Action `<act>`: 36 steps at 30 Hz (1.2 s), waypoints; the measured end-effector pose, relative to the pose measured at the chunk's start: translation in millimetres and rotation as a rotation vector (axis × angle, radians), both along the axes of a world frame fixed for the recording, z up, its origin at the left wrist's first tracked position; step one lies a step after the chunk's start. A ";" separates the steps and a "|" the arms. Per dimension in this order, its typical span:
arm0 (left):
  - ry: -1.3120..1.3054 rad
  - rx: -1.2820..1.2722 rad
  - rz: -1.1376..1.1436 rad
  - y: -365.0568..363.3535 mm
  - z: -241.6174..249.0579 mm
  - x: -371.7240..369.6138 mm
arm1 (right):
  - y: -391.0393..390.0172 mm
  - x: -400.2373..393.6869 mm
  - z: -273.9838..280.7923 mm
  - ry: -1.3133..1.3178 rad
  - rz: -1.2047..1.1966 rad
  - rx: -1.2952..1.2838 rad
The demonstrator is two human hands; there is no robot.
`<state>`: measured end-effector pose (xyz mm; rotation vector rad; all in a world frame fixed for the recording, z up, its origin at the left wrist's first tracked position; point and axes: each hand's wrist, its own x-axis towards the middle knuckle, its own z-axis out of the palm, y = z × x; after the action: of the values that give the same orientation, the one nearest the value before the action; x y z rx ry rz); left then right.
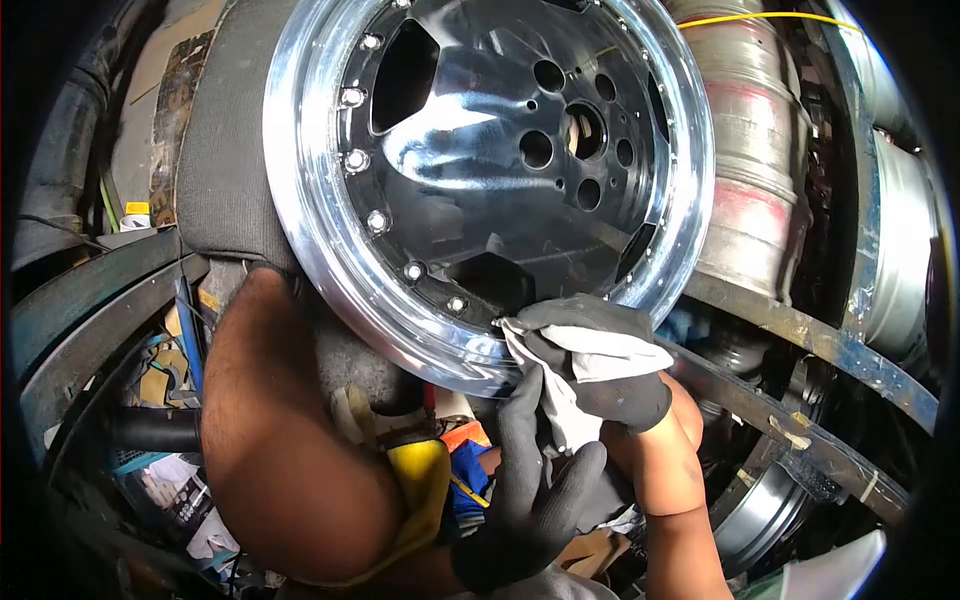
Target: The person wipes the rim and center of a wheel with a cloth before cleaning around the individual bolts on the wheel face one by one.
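Note:
A large wheel rim (470, 215) with a polished silver lip and a glossy black centre leans on a grey padded surface (225, 150). My right hand (615, 360), in a dark glove, has its fingers wrapped round a white cloth (565, 405) at the lower edge of the rim. Just below and left of it, my left hand (530, 495), also gloved, has its fingers apart; its fingertips are beside the hanging part of the cloth.
Silver rims (740, 130) are stacked at the right behind a metal frame (800, 335). Another rim (765, 515) lies lower right. Scraps and litter (180, 490) fill the lower left. A bare knee (290, 450) is below the wheel.

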<state>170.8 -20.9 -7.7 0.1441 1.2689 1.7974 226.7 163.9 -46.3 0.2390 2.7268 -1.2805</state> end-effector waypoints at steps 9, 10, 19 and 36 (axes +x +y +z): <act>0.035 -0.007 0.034 5.7 -5.3 -8.9 | -10.9 -20.7 30.6 -0.156 0.166 0.199; 0.042 -0.008 0.037 6.1 -5.4 -7.7 | -15.6 -16.0 26.3 -0.152 0.233 0.380; 0.088 -0.007 0.052 6.9 -9.8 6.6 | -7.8 -3.8 4.0 -0.051 -0.186 -0.298; 0.821 -0.125 -0.176 -18.0 -16.1 19.6 | -0.8 12.7 14.2 -0.062 -0.097 0.074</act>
<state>190.3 -38.9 -23.8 0.9671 1.8492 1.5341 239.4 163.0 -32.2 0.4155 2.7428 -1.1752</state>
